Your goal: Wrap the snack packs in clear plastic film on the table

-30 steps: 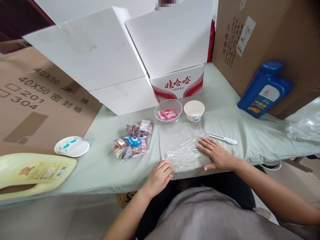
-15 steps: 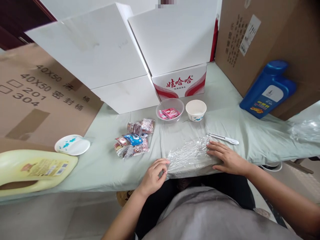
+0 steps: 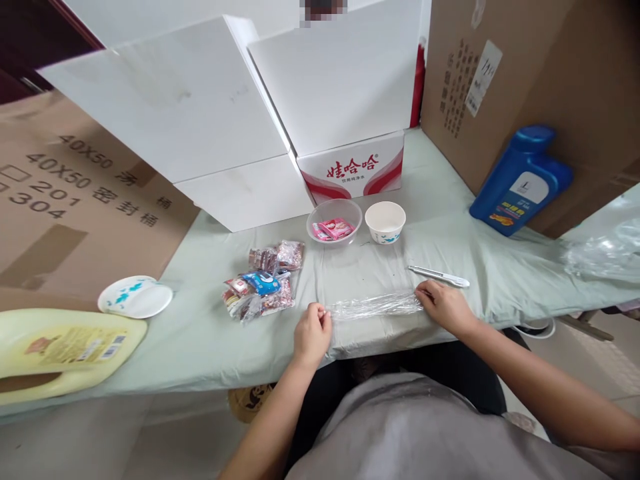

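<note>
A strip of clear plastic film (image 3: 374,305) lies bunched and stretched along the pale green table (image 3: 200,333), between my two hands. My left hand (image 3: 311,332) is closed, pinching the film's left end. My right hand (image 3: 443,305) is closed on the film's right end. A white utility knife (image 3: 439,275) lies just beyond my right hand. A pile of small snack packets (image 3: 264,283) sits to the left of my left hand.
A clear bowl with pink packets (image 3: 334,221) and a white paper bowl (image 3: 385,221) stand before white boxes (image 3: 280,127). A blue bottle (image 3: 520,180) leans on a cardboard box at right. A paper lid (image 3: 135,297) and a yellow jug (image 3: 60,350) lie at left.
The film was spread flat under my open right hand; now both hands have closed on its ends and drawn it into a narrow strip. My left hand moved up onto the table.
</note>
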Action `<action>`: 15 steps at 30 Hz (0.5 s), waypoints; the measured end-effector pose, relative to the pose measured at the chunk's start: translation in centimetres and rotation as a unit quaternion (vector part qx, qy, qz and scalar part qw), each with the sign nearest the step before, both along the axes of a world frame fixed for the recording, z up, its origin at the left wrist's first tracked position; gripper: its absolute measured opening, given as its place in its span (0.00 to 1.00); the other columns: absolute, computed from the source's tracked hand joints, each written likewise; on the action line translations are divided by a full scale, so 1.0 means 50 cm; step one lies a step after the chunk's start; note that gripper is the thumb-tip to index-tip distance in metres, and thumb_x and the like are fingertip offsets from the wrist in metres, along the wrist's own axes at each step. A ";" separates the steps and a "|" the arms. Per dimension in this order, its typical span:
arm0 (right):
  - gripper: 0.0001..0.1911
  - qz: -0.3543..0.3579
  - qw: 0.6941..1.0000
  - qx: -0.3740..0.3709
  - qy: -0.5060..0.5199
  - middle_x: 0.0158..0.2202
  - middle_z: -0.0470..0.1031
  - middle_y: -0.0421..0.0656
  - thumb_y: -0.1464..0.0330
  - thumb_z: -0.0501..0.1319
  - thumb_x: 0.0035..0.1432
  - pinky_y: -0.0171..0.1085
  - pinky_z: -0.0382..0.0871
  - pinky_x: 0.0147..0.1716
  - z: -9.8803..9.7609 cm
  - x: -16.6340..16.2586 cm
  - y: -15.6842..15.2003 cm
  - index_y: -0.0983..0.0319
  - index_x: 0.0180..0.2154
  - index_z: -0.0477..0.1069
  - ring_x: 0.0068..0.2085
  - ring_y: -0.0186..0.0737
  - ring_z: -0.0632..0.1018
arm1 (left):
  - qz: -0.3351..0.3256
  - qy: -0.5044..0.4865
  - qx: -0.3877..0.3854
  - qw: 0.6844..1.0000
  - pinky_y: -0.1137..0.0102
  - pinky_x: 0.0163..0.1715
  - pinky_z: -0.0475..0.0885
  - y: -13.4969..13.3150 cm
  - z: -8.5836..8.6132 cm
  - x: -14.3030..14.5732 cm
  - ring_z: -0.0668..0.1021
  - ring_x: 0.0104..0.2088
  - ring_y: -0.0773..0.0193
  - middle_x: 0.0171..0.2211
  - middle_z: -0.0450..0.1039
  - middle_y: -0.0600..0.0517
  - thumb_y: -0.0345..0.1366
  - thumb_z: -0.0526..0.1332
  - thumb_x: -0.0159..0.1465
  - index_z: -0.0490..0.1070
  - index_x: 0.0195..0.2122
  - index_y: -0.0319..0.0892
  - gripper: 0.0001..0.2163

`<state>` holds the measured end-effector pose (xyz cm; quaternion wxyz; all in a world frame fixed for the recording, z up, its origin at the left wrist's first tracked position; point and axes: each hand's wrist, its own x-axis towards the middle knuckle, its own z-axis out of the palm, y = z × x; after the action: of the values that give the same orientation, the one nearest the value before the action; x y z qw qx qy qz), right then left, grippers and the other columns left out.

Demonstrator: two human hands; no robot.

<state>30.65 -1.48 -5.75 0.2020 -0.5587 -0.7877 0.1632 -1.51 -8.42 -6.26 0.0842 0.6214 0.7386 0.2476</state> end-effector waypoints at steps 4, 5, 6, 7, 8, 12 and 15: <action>0.16 -0.018 0.993 0.094 -0.067 0.42 0.74 0.51 0.60 0.51 0.65 0.43 0.69 0.39 -0.003 -0.010 -0.003 0.62 0.44 0.72 0.41 0.49 0.75 | 0.009 0.066 0.023 0.997 0.66 0.34 0.69 0.005 0.001 0.009 0.77 0.34 0.56 0.28 0.72 0.51 0.33 0.57 0.61 0.65 0.36 0.45 0.03; 0.17 -0.017 0.990 0.119 -0.072 0.43 0.73 0.52 0.59 0.52 0.64 0.45 0.69 0.43 -0.003 -0.008 -0.003 0.62 0.46 0.71 0.44 0.51 0.74 | 0.009 0.076 0.044 0.996 0.66 0.34 0.69 0.003 0.007 0.013 0.76 0.34 0.56 0.29 0.72 0.50 0.33 0.57 0.62 0.66 0.36 0.45 0.02; 0.17 -0.018 0.988 0.137 -0.075 0.44 0.72 0.53 0.59 0.54 0.63 0.47 0.68 0.45 -0.003 -0.004 -0.004 0.63 0.46 0.71 0.45 0.53 0.73 | 0.004 0.082 0.067 0.994 0.65 0.36 0.69 -0.001 0.013 0.019 0.76 0.36 0.56 0.31 0.72 0.48 0.33 0.56 0.63 0.67 0.37 0.44 0.02; 0.17 -0.019 0.986 0.146 -0.078 0.44 0.71 0.54 0.59 0.55 0.63 0.49 0.67 0.47 -0.002 -0.001 -0.006 0.63 0.46 0.71 0.46 0.54 0.72 | -0.009 0.084 0.089 0.992 0.65 0.37 0.69 -0.004 0.020 0.027 0.76 0.37 0.56 0.33 0.72 0.47 0.32 0.54 0.64 0.68 0.37 0.44 0.04; 0.16 -0.018 0.986 0.145 -0.081 0.42 0.71 0.54 0.59 0.55 0.62 0.51 0.67 0.47 -0.002 0.003 -0.007 0.63 0.44 0.71 0.45 0.55 0.71 | -0.034 0.081 0.103 0.991 0.64 0.40 0.70 -0.009 0.027 0.039 0.76 0.39 0.56 0.35 0.72 0.46 0.32 0.53 0.66 0.69 0.39 0.44 0.06; 0.08 0.006 0.994 0.107 -0.037 0.38 0.70 0.51 0.62 0.56 0.61 0.51 0.67 0.44 -0.003 0.012 -0.019 0.60 0.32 0.67 0.42 0.53 0.71 | -0.196 0.064 0.065 0.976 0.60 0.49 0.69 -0.019 0.039 0.108 0.73 0.48 0.54 0.48 0.71 0.44 0.33 0.51 0.68 0.68 0.53 0.44 0.15; 0.08 0.008 0.997 0.028 0.074 0.36 0.71 0.47 0.63 0.56 0.60 0.46 0.69 0.38 0.005 0.013 -0.040 0.58 0.30 0.60 0.38 0.47 0.73 | -0.243 0.090 0.006 0.966 0.49 0.52 0.66 -0.015 0.027 0.157 0.66 0.56 0.44 0.61 0.62 0.43 0.40 0.56 0.66 0.61 0.61 0.47 0.21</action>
<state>31.29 -3.48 -5.52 0.2737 -0.5330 -0.7794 0.1833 6.33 -9.17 -4.92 0.0708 0.8024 0.5685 0.1672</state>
